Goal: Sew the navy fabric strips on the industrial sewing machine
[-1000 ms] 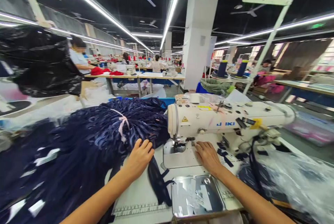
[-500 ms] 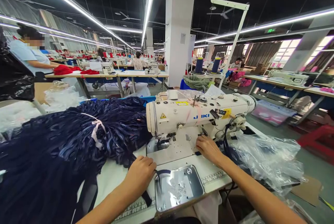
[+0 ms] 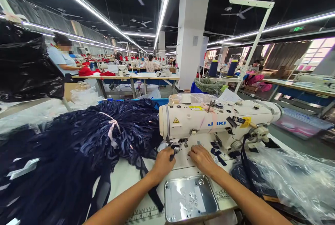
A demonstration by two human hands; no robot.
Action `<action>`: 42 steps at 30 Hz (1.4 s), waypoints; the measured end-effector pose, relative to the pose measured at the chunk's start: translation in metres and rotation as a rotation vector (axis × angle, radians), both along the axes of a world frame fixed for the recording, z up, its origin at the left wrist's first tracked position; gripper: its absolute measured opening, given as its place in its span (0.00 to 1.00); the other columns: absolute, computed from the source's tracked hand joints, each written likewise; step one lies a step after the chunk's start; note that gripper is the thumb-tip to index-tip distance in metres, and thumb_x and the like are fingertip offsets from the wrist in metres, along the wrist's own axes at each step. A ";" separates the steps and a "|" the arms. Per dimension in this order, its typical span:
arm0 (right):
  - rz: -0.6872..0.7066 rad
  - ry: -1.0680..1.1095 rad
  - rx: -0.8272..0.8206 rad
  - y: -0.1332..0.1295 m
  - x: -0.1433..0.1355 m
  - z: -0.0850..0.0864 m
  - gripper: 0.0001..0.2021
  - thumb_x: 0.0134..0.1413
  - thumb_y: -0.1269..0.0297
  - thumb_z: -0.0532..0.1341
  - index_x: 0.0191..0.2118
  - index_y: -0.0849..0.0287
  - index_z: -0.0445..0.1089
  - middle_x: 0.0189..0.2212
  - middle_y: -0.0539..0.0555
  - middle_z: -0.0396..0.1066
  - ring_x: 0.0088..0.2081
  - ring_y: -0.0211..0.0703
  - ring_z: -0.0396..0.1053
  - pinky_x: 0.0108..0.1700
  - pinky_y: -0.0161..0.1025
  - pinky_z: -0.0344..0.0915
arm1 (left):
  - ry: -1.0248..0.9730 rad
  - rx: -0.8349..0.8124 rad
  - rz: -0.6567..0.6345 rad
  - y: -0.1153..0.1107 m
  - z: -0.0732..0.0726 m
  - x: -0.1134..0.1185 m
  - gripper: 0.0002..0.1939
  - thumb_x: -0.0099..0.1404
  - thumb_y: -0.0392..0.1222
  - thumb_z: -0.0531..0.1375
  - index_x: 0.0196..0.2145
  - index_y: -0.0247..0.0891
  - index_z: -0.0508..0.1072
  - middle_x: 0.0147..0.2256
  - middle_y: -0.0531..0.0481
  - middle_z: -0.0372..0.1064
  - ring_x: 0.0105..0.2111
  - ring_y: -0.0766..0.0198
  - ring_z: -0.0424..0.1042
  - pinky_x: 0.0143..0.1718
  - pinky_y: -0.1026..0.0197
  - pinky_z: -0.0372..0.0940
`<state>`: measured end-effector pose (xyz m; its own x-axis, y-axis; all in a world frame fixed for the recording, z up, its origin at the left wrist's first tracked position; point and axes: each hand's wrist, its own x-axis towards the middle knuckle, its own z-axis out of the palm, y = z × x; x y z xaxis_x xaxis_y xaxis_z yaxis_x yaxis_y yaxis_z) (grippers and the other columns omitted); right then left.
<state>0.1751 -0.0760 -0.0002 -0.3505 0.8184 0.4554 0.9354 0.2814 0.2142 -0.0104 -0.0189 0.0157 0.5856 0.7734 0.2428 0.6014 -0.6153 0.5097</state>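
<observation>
Head view: left hand (image 3: 164, 165) pinching a navy strip (image 3: 172, 157), right hand (image 3: 202, 159) grip unclear (seemingly mid-run; bundle (image 3: 86, 141) at machine's (image 3: 217, 118) nine o'clock probably remaining).

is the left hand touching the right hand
Apart: the head view shows pale machine bed between the left hand and the right hand.

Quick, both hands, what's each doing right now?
Left hand: closed, seemingly holding a navy strip.
Right hand: bent over the sewing machine bed; cannot tell whether it holds anything.
</observation>
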 end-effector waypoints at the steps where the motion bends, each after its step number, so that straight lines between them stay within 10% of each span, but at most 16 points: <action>1: 0.030 0.001 -0.008 0.006 -0.007 -0.001 0.11 0.52 0.79 0.53 0.24 0.60 0.66 0.24 0.52 0.65 0.28 0.40 0.62 0.32 0.36 0.55 | 0.030 0.070 -0.034 0.000 -0.003 0.000 0.08 0.50 0.26 0.52 0.19 0.35 0.62 0.26 0.51 0.61 0.31 0.63 0.62 0.33 0.62 0.57; 8: 0.241 0.134 -0.048 0.018 -0.016 -0.016 0.08 0.53 0.76 0.53 0.28 0.61 0.66 0.27 0.53 0.67 0.30 0.41 0.62 0.35 0.37 0.59 | 0.209 0.367 -0.261 0.002 -0.020 -0.022 0.08 0.51 0.26 0.52 0.29 0.34 0.67 0.32 0.47 0.67 0.35 0.61 0.65 0.42 0.57 0.59; 14: 0.094 0.356 -0.077 0.024 -0.016 -0.028 0.02 0.50 0.72 0.56 0.30 0.59 0.64 0.27 0.53 0.67 0.32 0.43 0.64 0.33 0.38 0.62 | 0.212 0.450 -0.366 -0.009 -0.021 -0.041 0.18 0.55 0.30 0.51 0.45 0.31 0.65 0.44 0.41 0.67 0.46 0.57 0.63 0.49 0.55 0.56; 42: 0.099 0.454 -0.435 0.058 -0.035 -0.027 0.11 0.56 0.68 0.47 0.28 0.56 0.64 0.21 0.46 0.65 0.24 0.37 0.64 0.29 0.34 0.60 | 0.382 0.460 -0.383 -0.008 -0.024 -0.036 0.10 0.56 0.32 0.53 0.37 0.32 0.66 0.49 0.38 0.62 0.43 0.55 0.62 0.42 0.55 0.57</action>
<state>0.1400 -0.0175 -0.0272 -0.2841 0.9356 0.2094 0.8714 0.3431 -0.3507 -0.0467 -0.0265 -0.0080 0.9054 0.3641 0.2184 0.3841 -0.9216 -0.0562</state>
